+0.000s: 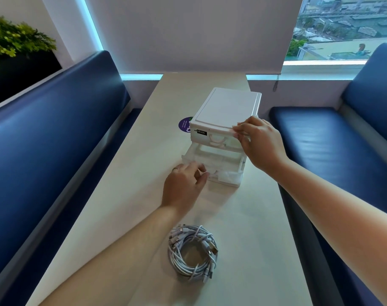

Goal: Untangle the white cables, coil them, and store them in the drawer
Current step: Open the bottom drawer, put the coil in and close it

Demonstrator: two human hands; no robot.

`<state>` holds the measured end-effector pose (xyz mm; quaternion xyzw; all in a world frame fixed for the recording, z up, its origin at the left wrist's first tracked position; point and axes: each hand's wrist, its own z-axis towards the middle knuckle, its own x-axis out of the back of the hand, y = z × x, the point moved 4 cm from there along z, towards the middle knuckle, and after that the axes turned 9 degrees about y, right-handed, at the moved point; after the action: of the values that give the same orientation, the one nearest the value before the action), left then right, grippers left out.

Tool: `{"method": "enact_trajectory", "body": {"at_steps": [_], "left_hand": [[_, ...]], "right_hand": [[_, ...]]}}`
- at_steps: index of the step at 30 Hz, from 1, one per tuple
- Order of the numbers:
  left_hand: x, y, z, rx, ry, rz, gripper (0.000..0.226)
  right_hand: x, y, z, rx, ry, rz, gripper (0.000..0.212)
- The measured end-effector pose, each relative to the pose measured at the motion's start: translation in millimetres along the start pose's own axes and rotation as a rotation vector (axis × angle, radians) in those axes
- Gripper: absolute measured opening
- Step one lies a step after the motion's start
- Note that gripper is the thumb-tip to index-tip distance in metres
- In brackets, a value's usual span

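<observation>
A bundle of white cables lies wound in a ring on the table near me, with several plugs sticking out. Further back stands a small white drawer unit. Its lower drawer is pulled out toward me and looks empty. My left hand grips the front handle of that drawer. My right hand holds the unit's top front right corner, fingers curled over the edge. Neither hand touches the cables.
The pale table runs away from me between two blue benches. A round purple sticker lies left of the unit. A window and blind close off the far end. A plant stands at upper left.
</observation>
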<state>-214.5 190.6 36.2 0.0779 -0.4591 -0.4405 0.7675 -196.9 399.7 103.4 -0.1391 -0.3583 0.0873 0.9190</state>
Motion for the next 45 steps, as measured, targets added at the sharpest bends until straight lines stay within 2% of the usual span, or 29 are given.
{"method": "enact_trajectory", "body": {"at_steps": [2, 4, 7, 10, 21, 28, 33, 35, 37, 38, 40, 42, 45], "left_hand": [[3, 5, 8, -0.087, 0.029, 0.063, 0.022], [-1, 8, 17, -0.165, -0.033, 0.130, 0.034], [-6, 9, 25, -0.174, -0.175, 0.155, 0.027], [-6, 12, 26, -0.167, -0.204, 0.121, 0.017], [20, 11, -1, -0.241, -0.104, 0.070, 0.013], [35, 7, -19, -0.234, -0.120, 0.037, 0.015], [48, 4, -26, -0.177, -0.052, 0.018, 0.027], [58, -5, -34, -0.087, 0.010, 0.027, 0.030], [63, -19, -46, 0.032, 0.010, 0.033, 0.026], [62, -27, -54, 0.089, -0.029, 0.036, 0.025], [56, -42, -70, 0.185, -0.155, 0.051, 0.025], [47, -48, -89, 0.225, -0.311, 0.073, 0.030], [36, -42, -113, 0.157, -0.461, 0.062, 0.033]], "right_hand": [[1, -2, 1, -0.007, -0.009, -0.007, 0.018], [1, -4, 1, -0.012, -0.013, -0.016, 0.018], [2, -6, 2, -0.017, -0.027, -0.034, 0.018], [2, -7, 3, -0.027, -0.037, -0.044, 0.018], [8, -11, 5, -0.047, -0.076, -0.060, 0.021], [8, -13, 3, -0.056, -0.096, -0.070, 0.024], [6, -13, -12, -0.139, -0.233, 0.015, 0.038], [20, -19, -35, -0.137, -0.097, 0.072, 0.038], [41, -32, -75, -0.098, 0.107, 0.111, 0.020], [46, -42, -101, -0.075, 0.108, 0.163, 0.011], [41, -61, -152, -0.057, -0.077, 0.272, 0.009], [21, -69, -195, -0.119, -0.284, 0.291, 0.009], [-7, -69, -224, -0.274, -0.404, 0.283, 0.018]]}}
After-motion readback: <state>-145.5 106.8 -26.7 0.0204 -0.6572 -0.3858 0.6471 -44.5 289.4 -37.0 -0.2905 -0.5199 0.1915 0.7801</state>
